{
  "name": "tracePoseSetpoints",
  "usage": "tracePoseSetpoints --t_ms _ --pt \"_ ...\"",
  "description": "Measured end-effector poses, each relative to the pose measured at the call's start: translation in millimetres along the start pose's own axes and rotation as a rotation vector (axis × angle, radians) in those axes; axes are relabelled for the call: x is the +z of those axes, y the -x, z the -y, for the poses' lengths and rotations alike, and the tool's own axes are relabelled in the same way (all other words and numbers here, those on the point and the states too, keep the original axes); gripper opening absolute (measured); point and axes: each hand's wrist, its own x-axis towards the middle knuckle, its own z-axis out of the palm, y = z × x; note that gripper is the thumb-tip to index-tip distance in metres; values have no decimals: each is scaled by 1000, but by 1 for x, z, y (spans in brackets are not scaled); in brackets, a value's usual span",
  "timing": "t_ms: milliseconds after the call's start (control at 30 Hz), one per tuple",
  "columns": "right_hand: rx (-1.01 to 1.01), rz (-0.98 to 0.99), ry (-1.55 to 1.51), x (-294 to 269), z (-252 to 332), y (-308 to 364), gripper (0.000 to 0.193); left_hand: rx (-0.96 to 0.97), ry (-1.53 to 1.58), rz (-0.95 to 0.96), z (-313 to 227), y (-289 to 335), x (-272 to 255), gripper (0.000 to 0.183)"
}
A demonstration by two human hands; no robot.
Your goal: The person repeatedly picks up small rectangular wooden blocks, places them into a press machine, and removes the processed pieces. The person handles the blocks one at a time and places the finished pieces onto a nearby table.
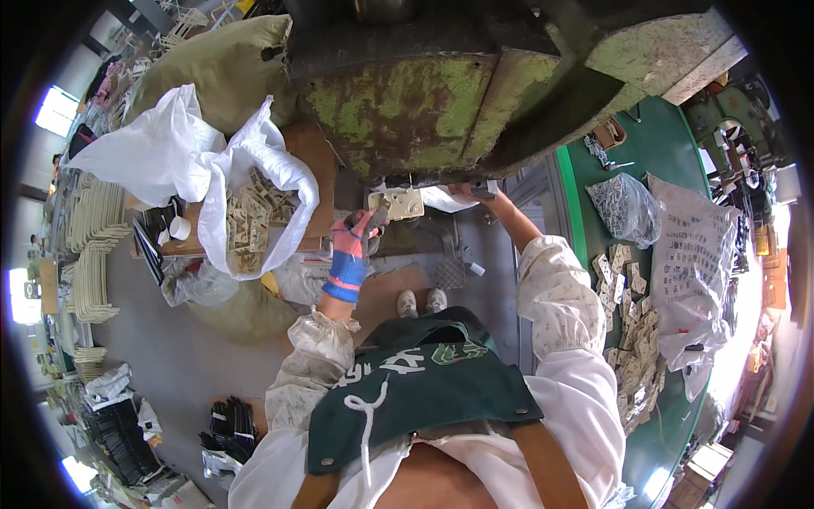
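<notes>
My left hand (358, 236), in a red and blue glove with dark fingertips, grips the left end of a small cream-coloured plate (409, 202) with holes or recesses in it. The plate is just below the front lower edge of a large machine (398, 110) with worn green paint. Bare, my right hand (489, 200) reaches under the same edge, to the right of the plate. A small dark grey block (484, 188) is right by its fingers, which are mostly hidden, so their hold cannot be made out.
An opened white sack (297, 191) full of similar cream pieces (248, 222) stands at the left. On the green table (593, 182) at the right lie a pile of pieces (636, 348), a clear bag of small metal parts (626, 208) and a printed sack (691, 254). A foot pedal (449, 271) is below.
</notes>
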Motion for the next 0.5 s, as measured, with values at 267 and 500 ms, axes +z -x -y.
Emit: tracePoseSetpoints --t_ms 267,500 --pt "179 11 -448 -21 42 21 23 244 -201 -3 -10 2 6 23" --pt "80 132 -427 -21 128 50 19 31 91 -83 -4 -13 4 20"
